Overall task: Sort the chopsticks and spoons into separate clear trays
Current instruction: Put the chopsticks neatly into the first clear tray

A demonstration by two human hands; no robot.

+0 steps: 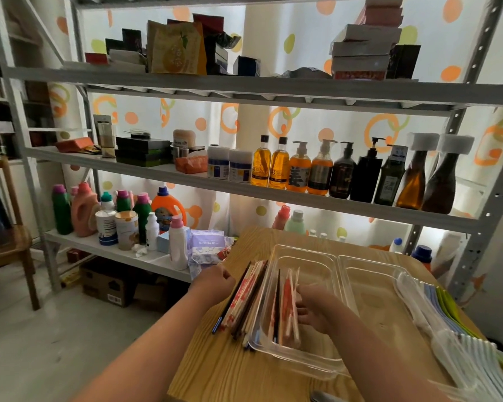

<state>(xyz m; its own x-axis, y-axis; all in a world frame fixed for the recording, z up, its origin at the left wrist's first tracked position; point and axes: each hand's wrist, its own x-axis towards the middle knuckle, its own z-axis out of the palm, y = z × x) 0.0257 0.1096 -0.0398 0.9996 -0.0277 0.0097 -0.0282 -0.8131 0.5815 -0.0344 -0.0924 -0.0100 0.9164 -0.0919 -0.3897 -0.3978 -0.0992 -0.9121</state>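
Note:
Two clear trays stand side by side on a wooden table [232,372]. The left tray [299,361] holds several wrapped chopsticks [286,303]. My right hand [314,310] is inside this tray, fingers on those chopsticks. The right tray [372,288] looks empty. A pile of chopsticks [245,297] lies on the table left of the trays. My left hand [215,282] rests on that pile with fingers curled around some of them. Plastic spoons [436,317] in white, blue and green lie fanned at the table's right edge.
A metal shelf rack [244,85] stands behind the table with boxes, pump bottles [319,169] and detergent bottles [84,210]. Cardboard boxes [111,282] sit on the floor underneath. A wooden stool [9,245] is at the left.

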